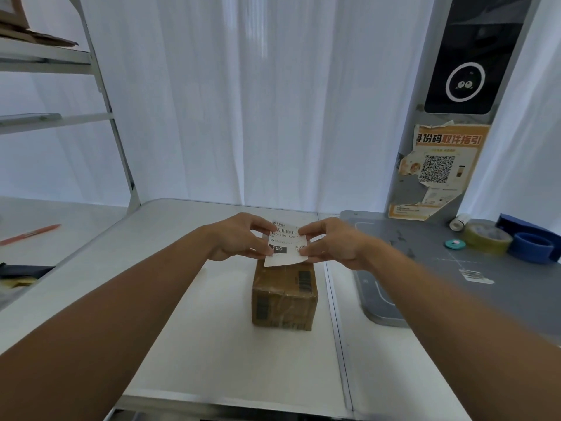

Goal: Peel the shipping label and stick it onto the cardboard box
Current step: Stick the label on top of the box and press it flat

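A small brown cardboard box [283, 296], taped over and printed with barcodes, stands on the white table [188, 344] in the middle of the view. Above its far end I hold a white shipping label [285, 247] with a barcode and the number 150 on it. My left hand [239, 238] pinches the label's left edge between thumb and fingers. My right hand [331, 241] pinches its right edge the same way. The label hangs in the air, its lower edge curled just over the box top. Whether the backing is on it I cannot tell.
A grey mat [455, 268] lies at the right with a roll of clear tape [485, 240], a blue tape dispenser [531, 241], a teal round disc [455, 244] and a small white roll [458, 221]. A metal shelf rack [100, 95] stands at the left, a red pen [30, 233] beneath it.
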